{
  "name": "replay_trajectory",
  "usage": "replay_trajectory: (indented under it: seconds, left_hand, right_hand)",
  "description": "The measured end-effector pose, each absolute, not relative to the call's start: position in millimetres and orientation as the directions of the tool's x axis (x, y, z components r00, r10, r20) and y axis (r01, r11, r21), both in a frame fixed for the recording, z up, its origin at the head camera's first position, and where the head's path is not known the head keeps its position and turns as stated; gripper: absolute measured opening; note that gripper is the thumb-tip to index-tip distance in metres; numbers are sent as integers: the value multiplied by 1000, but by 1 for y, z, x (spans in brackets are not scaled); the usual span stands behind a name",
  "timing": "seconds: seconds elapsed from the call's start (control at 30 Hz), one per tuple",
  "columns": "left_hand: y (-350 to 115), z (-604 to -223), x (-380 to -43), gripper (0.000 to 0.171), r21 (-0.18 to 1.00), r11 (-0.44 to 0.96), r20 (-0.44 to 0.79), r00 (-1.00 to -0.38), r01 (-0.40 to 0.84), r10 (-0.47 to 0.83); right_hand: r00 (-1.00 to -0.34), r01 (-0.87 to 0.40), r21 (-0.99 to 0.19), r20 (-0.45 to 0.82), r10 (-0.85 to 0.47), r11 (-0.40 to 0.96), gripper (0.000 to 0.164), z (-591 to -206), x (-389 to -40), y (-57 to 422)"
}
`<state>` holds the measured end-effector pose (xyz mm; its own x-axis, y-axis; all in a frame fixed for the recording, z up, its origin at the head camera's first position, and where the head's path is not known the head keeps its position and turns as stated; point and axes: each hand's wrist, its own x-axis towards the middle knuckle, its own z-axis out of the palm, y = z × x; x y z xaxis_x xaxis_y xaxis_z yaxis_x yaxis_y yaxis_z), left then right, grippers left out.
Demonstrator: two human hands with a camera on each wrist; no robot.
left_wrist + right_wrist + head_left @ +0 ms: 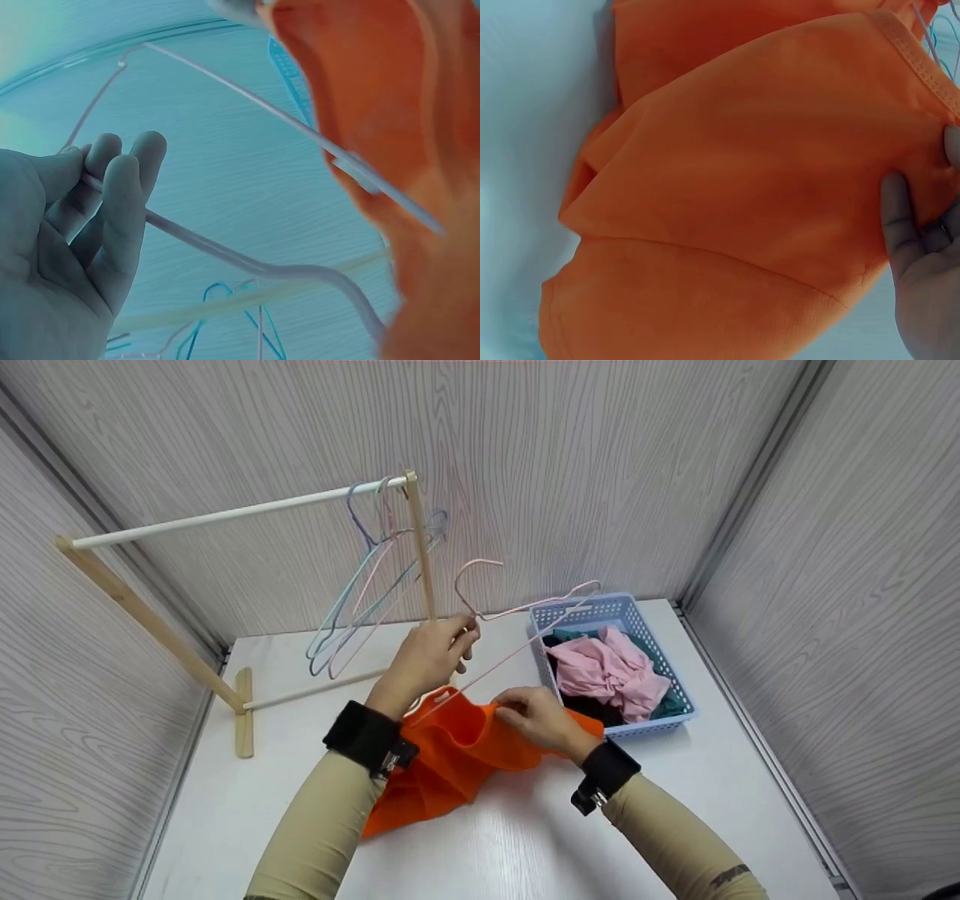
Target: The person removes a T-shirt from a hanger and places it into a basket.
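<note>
My left hand pinches a pink clothes hanger near the base of its hook, between thumb and fingers. The hanger tilts, one end up to the right; its lower left end passes in at the neck opening of an orange T-shirt. The left wrist view shows the hanger's bar crossing in front of the orange cloth. My right hand pinches the shirt's neck edge, and in the right wrist view its fingers lie against the fabric. The rest of the shirt hangs down onto the white table.
A wooden rack with a white rail stands at the back left, several hangers bunched at its right end. A blue basket at the right holds a pink garment above dark and green cloth. Patterned panels enclose the table.
</note>
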<state>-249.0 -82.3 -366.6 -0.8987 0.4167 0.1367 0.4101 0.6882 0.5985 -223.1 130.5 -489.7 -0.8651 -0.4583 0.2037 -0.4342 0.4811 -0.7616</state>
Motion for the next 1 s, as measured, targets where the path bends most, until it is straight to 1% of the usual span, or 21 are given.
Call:
replay_trajectory:
  seconds: [0.23,0.37,0.43,0.53,0.63,0.7,0.8,0.9,1.0]
  left_hand:
    - [-70,-366,-254,22,603,690,113,-899,401,423]
    - [-72,-365,-253,21,635,655,140,-895,409,423]
    - [-75,-363,-252,21,656,628,165,-891,419,422]
    - [-79,-360,-251,21,693,582,192,-888,424,418]
    - [-79,-357,-251,21,728,544,200,-889,417,413]
    - [-78,-356,-252,20,740,533,197,-890,411,412]
    - [-72,-358,-255,19,742,534,184,-889,405,419]
    - [-66,-363,-259,20,735,544,171,-886,406,431]
    - [-66,-365,-260,21,723,557,165,-885,408,435]
  right_hand:
    - [-808,-468,-750,149,-570,468,15,-501,-218,116]
    - [-773,-478,-731,86,-629,488,17,-510,-214,119]
    - [-771,-475,-718,60,-634,509,17,-515,-212,122]
    - [-774,-487,-689,57,-630,536,16,-520,-210,127]
    - [-764,-501,-671,45,-644,547,15,-522,-207,127]
    - [-748,-501,-666,13,-663,553,18,-522,-205,122]
    - [-725,-484,-677,-44,-688,554,28,-520,-202,108]
    - [-698,-489,-679,-73,-713,548,36,-518,-199,94]
    - [-678,-513,-671,-65,-732,535,35,-519,-197,87]
